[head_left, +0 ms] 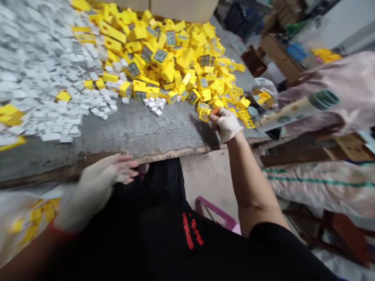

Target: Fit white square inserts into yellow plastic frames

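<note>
My right hand (228, 124), in a pale glove with bare fingertips, is at the right front of the pile of yellow plastic pieces (175, 66). Its fingers are closed in a pinch at a small yellow frame-like piece (204, 113). Many pieces in the pile are box-shaped, some with a grey patterned face. My left hand (102, 179), gloved too and blurred, hovers by the table's front edge, fingers loosely stretched and nothing visible in them. Small white plastic pieces (43, 70) cover the table's left side.
The grey worktable (140, 132) has a worn wooden edge. A patterned tube (293, 113) and a round container (265, 97) with yellow pieces are at its right end. A bag of yellow pieces (38, 218) is at lower left. A pink stool (218, 214) stands below.
</note>
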{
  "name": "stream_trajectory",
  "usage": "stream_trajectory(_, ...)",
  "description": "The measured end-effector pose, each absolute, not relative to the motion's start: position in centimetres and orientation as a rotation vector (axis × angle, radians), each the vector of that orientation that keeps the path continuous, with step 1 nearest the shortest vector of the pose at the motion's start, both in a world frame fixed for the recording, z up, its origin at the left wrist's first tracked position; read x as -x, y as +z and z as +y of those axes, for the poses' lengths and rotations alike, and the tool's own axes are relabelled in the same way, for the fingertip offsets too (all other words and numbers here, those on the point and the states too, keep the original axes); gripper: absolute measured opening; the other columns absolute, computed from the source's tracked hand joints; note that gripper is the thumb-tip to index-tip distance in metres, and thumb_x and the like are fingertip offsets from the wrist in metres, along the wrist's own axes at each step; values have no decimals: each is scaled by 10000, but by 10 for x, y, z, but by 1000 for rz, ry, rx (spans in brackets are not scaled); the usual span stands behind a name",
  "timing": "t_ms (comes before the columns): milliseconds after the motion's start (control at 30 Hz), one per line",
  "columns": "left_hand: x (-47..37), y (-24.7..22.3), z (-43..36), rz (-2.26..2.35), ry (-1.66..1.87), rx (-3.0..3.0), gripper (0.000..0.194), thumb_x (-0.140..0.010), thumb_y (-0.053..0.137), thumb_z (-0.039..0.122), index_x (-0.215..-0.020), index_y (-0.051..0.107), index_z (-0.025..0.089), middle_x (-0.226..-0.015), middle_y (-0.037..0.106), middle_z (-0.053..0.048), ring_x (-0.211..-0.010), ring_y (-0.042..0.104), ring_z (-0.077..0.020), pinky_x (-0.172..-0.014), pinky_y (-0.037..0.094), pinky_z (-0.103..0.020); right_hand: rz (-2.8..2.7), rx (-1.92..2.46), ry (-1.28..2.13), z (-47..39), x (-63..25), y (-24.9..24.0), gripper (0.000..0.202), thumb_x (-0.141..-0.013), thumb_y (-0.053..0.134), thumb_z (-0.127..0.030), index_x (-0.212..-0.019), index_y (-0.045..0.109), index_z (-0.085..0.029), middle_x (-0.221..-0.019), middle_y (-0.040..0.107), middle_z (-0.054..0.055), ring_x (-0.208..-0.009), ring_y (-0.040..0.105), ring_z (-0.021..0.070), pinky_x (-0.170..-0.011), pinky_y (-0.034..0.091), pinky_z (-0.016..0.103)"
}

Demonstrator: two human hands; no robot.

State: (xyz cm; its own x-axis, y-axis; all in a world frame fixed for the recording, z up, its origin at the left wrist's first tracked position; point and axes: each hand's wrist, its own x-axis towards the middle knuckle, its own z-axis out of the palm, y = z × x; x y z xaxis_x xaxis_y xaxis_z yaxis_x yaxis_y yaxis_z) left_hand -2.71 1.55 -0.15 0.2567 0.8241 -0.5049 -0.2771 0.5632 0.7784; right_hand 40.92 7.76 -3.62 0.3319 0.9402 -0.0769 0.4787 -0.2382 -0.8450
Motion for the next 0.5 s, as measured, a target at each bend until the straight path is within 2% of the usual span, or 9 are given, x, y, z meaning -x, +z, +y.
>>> stream_trajectory(33, 15, -9, 17, 1045, 731, -559, 271, -881, 962, 232, -1122, 867, 152, -1052, 903, -139, -837, 852, -262, -657, 697, -289, -1337, 1747, 832, 70, -378, -37, 410, -1090, 773, -626, -860, 749, -287, -848, 762, 14, -786, 733, 140, -734, 594, 289)
stream_trajectory(67, 4, -14, 20, 1008, 689, -501, 336, -891, 956, 246, -1204, 862, 165, -1154, 903, -158, -921, 868, -296, -683, 719, -330, -1420, 1648, 875, 59, -345, -37, 414, -982, 901, -628, -843, 740, -273, -832, 762, -7, -778, 726, 154, -752, 615, 310)
stream_trajectory(100, -6, -18, 23, 955, 688, -466, 376, -921, 946, 261, -1277, 853, 180, -1237, 893, -169, -995, 870, -301, -735, 730, -344, -1530, 1532, 927, 46, -313, -36, 415, -926, 950, -618, -851, 749, -263, -838, 776, -6, -791, 729, 177, -780, 641, 345)
stream_trajectory(167, -16, -21, 26, 841, 714, -437, 381, -945, 957, 298, -1297, 850, 198, -1225, 882, -153, -950, 845, -259, -751, 713, -327, -1869, 1288, 915, 23, -260, -31, 348, -1017, 856, -583, -909, 775, -262, -916, 802, 27, -845, 737, 209, -832, 658, 385)
stream_trajectory(267, -11, -20, 26, 770, 800, -450, 376, -897, 1020, 351, -1195, 864, 183, -1103, 855, -110, -852, 784, -213, -709, 681, -298, -2080, 1184, 831, 18, -230, -23, 286, -1108, 738, -532, -1005, 810, -275, -1009, 816, 54, -924, 761, 225, -877, 659, 377)
stream_trajectory(400, 7, -20, 27, 840, 936, -464, 461, -855, 1042, 449, -1185, 851, 190, -1097, 825, -95, -897, 780, -237, -706, 690, -320, -1779, 1627, 536, 78, -261, -28, 206, -1047, 749, -400, -1188, 824, -270, -1120, 830, 57, -977, 773, 249, -989, 668, 442)
stream_trajectory(500, 12, -19, 31, 865, 1002, -435, 462, -849, 1027, 497, -1137, 838, 188, -1071, 798, -86, -855, 765, -228, -643, 658, -295, -1635, 2023, 387, 130, -282, -40, 181, -976, 772, -288, -1148, 815, -249, -1137, 836, 75, -992, 770, 280, -1042, 649, 523)
